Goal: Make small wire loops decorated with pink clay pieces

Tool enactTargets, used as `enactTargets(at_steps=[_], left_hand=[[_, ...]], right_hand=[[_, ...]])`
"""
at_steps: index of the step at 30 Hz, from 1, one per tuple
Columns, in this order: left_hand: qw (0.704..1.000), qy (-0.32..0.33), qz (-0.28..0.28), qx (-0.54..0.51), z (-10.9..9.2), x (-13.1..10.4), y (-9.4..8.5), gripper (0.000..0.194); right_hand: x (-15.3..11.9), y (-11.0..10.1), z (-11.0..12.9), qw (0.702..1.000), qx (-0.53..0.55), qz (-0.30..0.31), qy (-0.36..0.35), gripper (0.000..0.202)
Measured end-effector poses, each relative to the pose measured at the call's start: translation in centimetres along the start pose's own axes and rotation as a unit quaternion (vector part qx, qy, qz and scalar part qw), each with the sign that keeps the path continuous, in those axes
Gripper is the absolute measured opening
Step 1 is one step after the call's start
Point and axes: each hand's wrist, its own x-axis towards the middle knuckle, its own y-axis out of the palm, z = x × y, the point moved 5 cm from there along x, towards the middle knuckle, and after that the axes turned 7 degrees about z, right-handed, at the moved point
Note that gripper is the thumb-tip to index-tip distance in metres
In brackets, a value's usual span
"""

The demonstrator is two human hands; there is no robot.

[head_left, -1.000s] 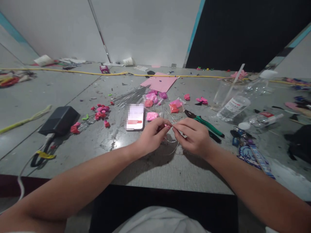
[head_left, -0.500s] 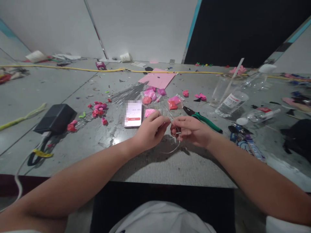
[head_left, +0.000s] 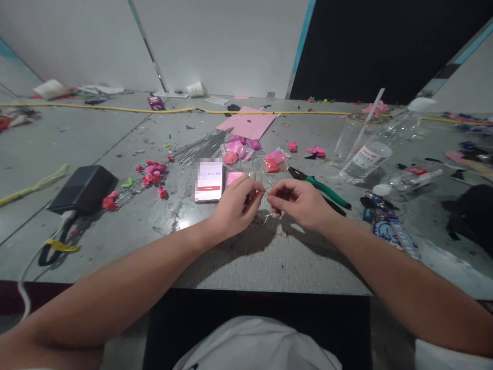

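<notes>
My left hand point(head_left: 239, 205) is just right of a phone point(head_left: 209, 180), thumb and index finger pinched together. Close beside it, my right hand point(head_left: 297, 204) has its fingers curled and pressed together. Thin pale wires point(head_left: 267, 216) show between and below the fingertips, and both hands seem to grip them. A pink clay packet point(head_left: 234, 178) lies partly behind my left hand. Green-handled pliers point(head_left: 325, 190) lie behind my right hand. Beyond the hands are bags of pink and red clay point(head_left: 275, 159) and a fan of thin wires point(head_left: 204, 146).
Pink clay flowers point(head_left: 154, 174) and a black adapter point(head_left: 82, 189) are at left. A pink sheet point(head_left: 248, 122) lies behind, near a yellow cable point(head_left: 134, 109). Bottles point(head_left: 365, 160), a cup and keychains point(head_left: 389, 226) are at right.
The wire loop that hung below my right hand is no longer seen there; shorter wire ends show between the hands. My right hand's fingers have curled in more. The view has shifted slightly.
</notes>
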Motion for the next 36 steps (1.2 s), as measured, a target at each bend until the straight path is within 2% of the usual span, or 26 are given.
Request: enactTargets(at_steps=[2, 4, 9, 12, 15, 18, 20, 23, 26, 30, 32, 36], left_hand=[[0.999, -0.037, 0.013, -0.019, 0.4, 0.0, 0.2, 0.008], [0.994, -0.080, 0.029, -0.069, 0.8, -0.1, 0.5, 0.010], [0.956, -0.181, 0.091, -0.213, 1.5, -0.2, 1.4, 0.012], [0.943, -0.197, 0.107, -0.244, 1.5, -0.2, 1.5, 0.013], [0.932, -0.202, 0.122, -0.274, 1.5, -0.1, 1.5, 0.012], [0.931, -0.195, 0.144, -0.273, 1.7, 0.2, 1.4, 0.011], [0.929, -0.195, 0.154, -0.276, 2.1, 0.3, 1.3, 0.010], [0.910, -0.202, 0.156, -0.326, 2.7, 0.4, 1.4, 0.011], [0.867, -0.218, 0.171, -0.415, 2.9, 0.2, 1.7, 0.015], [0.798, -0.241, 0.197, -0.515, 2.7, -0.4, 2.3, 0.025], [0.781, -0.246, 0.196, -0.539, 2.5, -0.6, 2.3, 0.029], [0.770, -0.248, 0.197, -0.554, 2.4, -0.6, 2.4, 0.032]], right_hand=[[0.0, -0.2, 0.2, 0.999, -0.027, -0.011, -0.013, 0.030], [0.1, -0.2, 0.0, 1.000, -0.029, 0.005, -0.006, 0.026], [0.2, -0.3, -0.3, 0.999, -0.052, 0.011, 0.014, 0.020], [-0.1, -0.4, 0.0, 0.989, -0.142, -0.030, -0.007, 0.014], [-0.6, -0.4, 0.6, 0.963, -0.249, -0.082, -0.058, 0.010], [-0.7, -0.2, 0.9, 0.950, -0.283, -0.095, -0.090, 0.006], [-0.5, -0.1, 0.3, 0.973, -0.217, -0.058, -0.048, 0.006], [0.0, 0.3, -0.8, 0.996, -0.046, 0.049, 0.050, 0.018], [0.1, 0.9, -1.1, 0.981, 0.109, 0.133, 0.085, 0.028], [-0.3, 1.8, -1.4, 0.937, 0.245, 0.224, 0.107, 0.035], [-0.5, 2.1, -1.5, 0.925, 0.262, 0.253, 0.111, 0.036], [-0.6, 2.5, -1.4, 0.919, 0.260, 0.273, 0.112, 0.038]])
